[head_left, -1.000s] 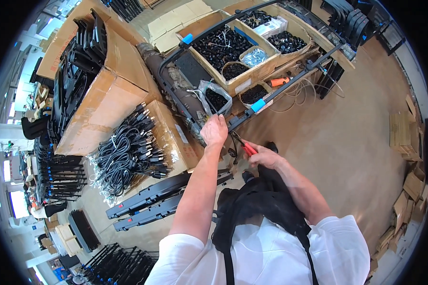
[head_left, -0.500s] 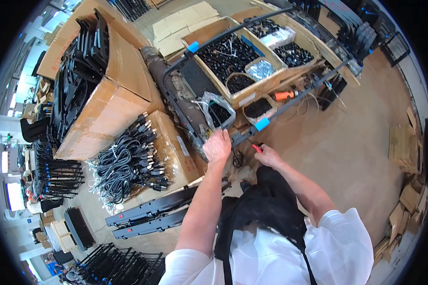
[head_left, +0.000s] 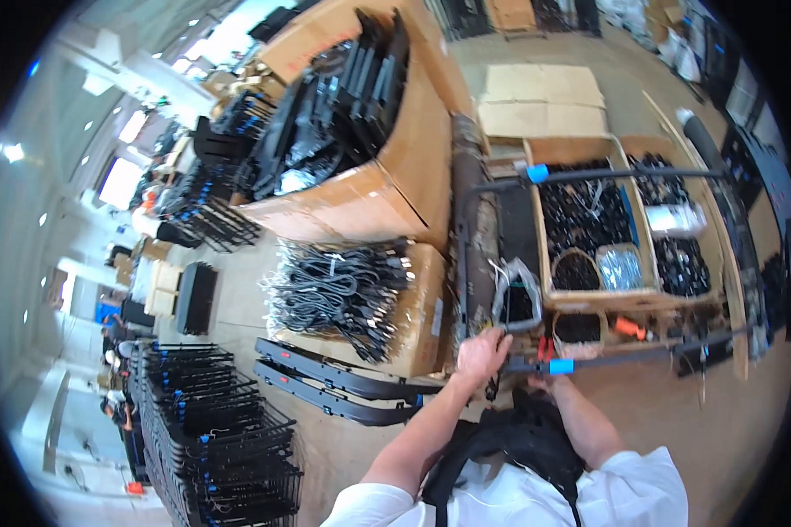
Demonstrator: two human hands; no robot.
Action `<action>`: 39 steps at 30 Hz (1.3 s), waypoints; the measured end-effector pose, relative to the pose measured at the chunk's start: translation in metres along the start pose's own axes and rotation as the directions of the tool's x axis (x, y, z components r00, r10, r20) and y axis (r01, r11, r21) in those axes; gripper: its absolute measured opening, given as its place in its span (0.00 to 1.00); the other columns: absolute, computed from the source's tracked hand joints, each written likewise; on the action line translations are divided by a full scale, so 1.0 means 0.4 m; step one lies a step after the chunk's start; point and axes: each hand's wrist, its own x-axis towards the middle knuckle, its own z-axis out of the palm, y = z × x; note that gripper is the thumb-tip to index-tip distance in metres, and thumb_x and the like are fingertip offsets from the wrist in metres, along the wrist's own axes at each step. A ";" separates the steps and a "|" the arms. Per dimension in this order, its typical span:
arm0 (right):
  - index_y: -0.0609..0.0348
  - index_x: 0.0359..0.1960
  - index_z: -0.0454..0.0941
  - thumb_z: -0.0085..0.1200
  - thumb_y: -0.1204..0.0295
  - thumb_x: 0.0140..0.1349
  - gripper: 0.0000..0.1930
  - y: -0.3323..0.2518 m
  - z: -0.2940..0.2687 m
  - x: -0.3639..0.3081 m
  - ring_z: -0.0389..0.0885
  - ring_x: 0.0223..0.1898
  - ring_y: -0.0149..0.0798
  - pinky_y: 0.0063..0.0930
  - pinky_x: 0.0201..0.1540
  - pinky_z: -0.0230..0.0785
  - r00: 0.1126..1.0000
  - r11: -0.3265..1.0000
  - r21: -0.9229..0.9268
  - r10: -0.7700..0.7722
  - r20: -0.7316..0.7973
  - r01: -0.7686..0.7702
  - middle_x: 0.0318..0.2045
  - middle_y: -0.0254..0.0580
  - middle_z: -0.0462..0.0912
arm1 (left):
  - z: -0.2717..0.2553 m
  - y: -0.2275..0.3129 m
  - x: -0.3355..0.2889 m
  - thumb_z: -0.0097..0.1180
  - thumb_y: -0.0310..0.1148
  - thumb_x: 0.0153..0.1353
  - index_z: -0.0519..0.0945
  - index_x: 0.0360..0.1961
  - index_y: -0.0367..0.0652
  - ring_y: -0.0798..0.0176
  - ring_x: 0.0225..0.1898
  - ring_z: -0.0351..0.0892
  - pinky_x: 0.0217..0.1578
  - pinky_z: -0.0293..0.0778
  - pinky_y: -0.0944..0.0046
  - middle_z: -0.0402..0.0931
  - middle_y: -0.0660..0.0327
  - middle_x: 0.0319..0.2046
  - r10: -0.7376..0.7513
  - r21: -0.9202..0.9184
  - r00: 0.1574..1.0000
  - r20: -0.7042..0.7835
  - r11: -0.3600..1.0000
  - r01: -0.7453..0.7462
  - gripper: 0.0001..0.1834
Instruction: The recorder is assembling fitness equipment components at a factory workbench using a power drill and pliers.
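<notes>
One black frame (head_left: 624, 358) lies beside the curled left hand (head_left: 481, 354), its finger grip unclear, at the bench's (head_left: 484, 235) near-left corner. I can't tell whether the blurred right hand (head_left: 551, 384) grips.

White short-sleeved shirt (head_left: 518, 496), black apron (head_left: 532, 436)

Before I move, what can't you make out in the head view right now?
- Left hand, head view: its own back hides what the fingers hold, if anything.
- Right hand, head view: blur smears the fingers; grip unclear.
- Red-handled tool, head view: too small to make out its working end.
- Plastic bag, head view: contents too dark and small.
</notes>
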 end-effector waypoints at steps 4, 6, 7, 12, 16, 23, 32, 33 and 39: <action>0.41 0.33 0.75 0.47 0.39 0.70 0.22 -0.091 -0.490 -0.006 0.64 0.13 0.37 0.31 0.15 0.56 0.965 0.841 0.477 -0.190 -0.179 0.254 0.23 0.33 0.75 | 0.039 0.202 0.197 0.59 0.40 0.72 0.84 0.51 0.40 0.51 0.45 0.86 0.47 0.80 0.54 0.85 0.50 0.42 -0.022 -0.572 0.986 -0.168 0.816 -0.079 0.16; 0.56 0.39 0.84 0.60 0.69 0.67 0.05 -0.077 -0.264 -0.231 0.80 0.22 0.33 0.27 0.18 0.68 0.965 0.835 -0.486 -0.188 0.184 0.256 0.27 0.38 0.83 | -0.170 -0.006 0.191 0.60 0.33 0.71 0.85 0.49 0.37 0.54 0.44 0.84 0.48 0.79 0.57 0.84 0.52 0.42 -0.127 -0.403 0.849 -0.513 0.909 -0.107 0.12; 0.59 0.36 0.83 0.61 0.72 0.65 0.04 -0.091 -0.345 -0.285 0.80 0.22 0.34 0.27 0.19 0.69 0.976 0.870 -0.452 -0.220 0.005 0.198 0.26 0.39 0.83 | -0.251 0.057 0.246 0.60 0.32 0.71 0.85 0.47 0.37 0.54 0.44 0.83 0.50 0.78 0.58 0.84 0.52 0.42 -0.227 -0.362 0.830 -0.510 0.931 0.032 0.10; 0.67 0.43 0.83 0.62 0.69 0.66 0.12 -0.150 -0.579 -0.383 0.82 0.24 0.35 0.31 0.25 0.76 0.967 0.785 -0.605 -0.238 -0.092 0.135 0.29 0.43 0.85 | -0.750 -0.057 0.435 0.63 0.33 0.67 0.83 0.48 0.39 0.46 0.48 0.80 0.52 0.75 0.51 0.82 0.50 0.44 0.044 0.064 0.454 -0.890 0.998 0.030 0.12; 0.67 0.48 0.83 0.61 0.67 0.67 0.15 -0.171 -0.701 -0.447 0.85 0.29 0.36 0.33 0.31 0.79 0.945 0.709 -0.685 -0.314 -0.096 0.166 0.33 0.45 0.87 | -0.919 -0.027 0.643 0.69 0.42 0.58 0.78 0.60 0.45 0.44 0.62 0.74 0.63 0.70 0.48 0.78 0.51 0.58 0.191 0.296 0.613 -0.767 0.952 0.073 0.29; 0.64 0.48 0.85 0.56 0.63 0.70 0.16 -0.201 -0.699 -0.444 0.85 0.31 0.45 0.41 0.34 0.78 0.821 0.463 -0.775 -0.558 0.121 0.429 0.34 0.49 0.87 | -1.056 -0.087 0.787 0.66 0.66 0.54 0.59 0.79 0.52 0.47 0.79 0.55 0.74 0.57 0.40 0.60 0.47 0.76 -0.289 0.478 0.957 -0.003 0.840 0.255 0.56; 0.60 0.49 0.87 0.50 0.58 0.74 0.19 -0.110 -0.750 -0.503 0.85 0.34 0.56 0.52 0.39 0.77 0.667 0.054 -0.850 -0.647 0.369 0.524 0.36 0.55 0.86 | -1.025 -0.105 0.759 0.61 0.77 0.51 0.67 0.74 0.48 0.43 0.69 0.71 0.70 0.59 0.42 0.77 0.43 0.62 -0.232 0.313 0.836 -0.498 0.851 0.422 0.58; 0.59 0.49 0.87 0.49 0.57 0.75 0.20 -0.087 -0.739 -0.532 0.85 0.34 0.57 0.53 0.39 0.77 0.658 0.010 -0.853 -0.641 0.396 0.522 0.37 0.56 0.86 | -1.024 -0.105 0.750 0.60 0.78 0.51 0.67 0.74 0.47 0.44 0.69 0.71 0.69 0.59 0.42 0.76 0.43 0.63 -0.253 0.296 0.828 -0.500 0.849 0.438 0.59; 0.59 0.51 0.86 0.66 0.54 0.62 0.23 -0.193 -0.586 -0.649 0.87 0.37 0.58 0.53 0.45 0.78 0.151 -0.654 -0.636 -0.639 0.754 0.409 0.38 0.65 0.86 | -1.043 -0.120 0.725 0.63 0.76 0.51 0.73 0.65 0.39 0.46 0.63 0.77 0.63 0.66 0.43 0.80 0.46 0.59 -0.234 0.173 0.740 -0.631 0.887 0.428 0.55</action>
